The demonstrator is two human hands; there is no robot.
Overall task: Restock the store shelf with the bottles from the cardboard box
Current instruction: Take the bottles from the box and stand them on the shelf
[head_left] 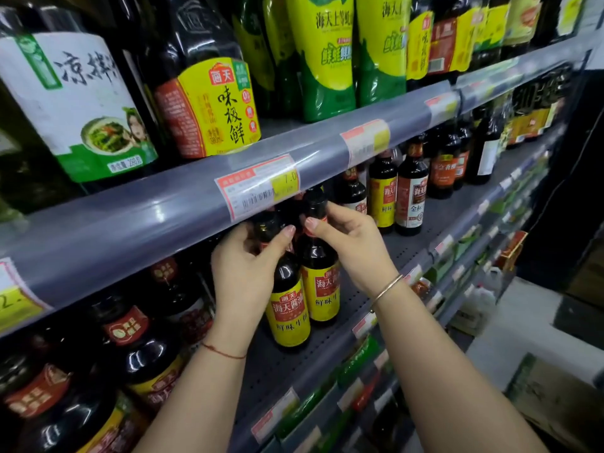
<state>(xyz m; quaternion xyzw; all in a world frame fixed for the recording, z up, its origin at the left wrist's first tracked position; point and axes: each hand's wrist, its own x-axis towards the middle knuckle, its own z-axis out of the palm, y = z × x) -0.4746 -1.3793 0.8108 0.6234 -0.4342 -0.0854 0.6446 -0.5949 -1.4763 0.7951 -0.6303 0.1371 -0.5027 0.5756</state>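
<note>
Hands grip two dark bottles upright on the perforated shelf (327,364). Left hand (243,273): fingers clamped round the shoulder of the near bottle (289,308), thumb across its neck. Right hand (351,243): fingertips pinched on the neck of the far bottle (322,282), just under its black cap, touching its neighbour.

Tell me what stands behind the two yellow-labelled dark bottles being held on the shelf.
Behind the two yellow-labelled dark bottles, only dark bottle shoulders show. The grey shelf edge and both hands hide the rest.
</note>
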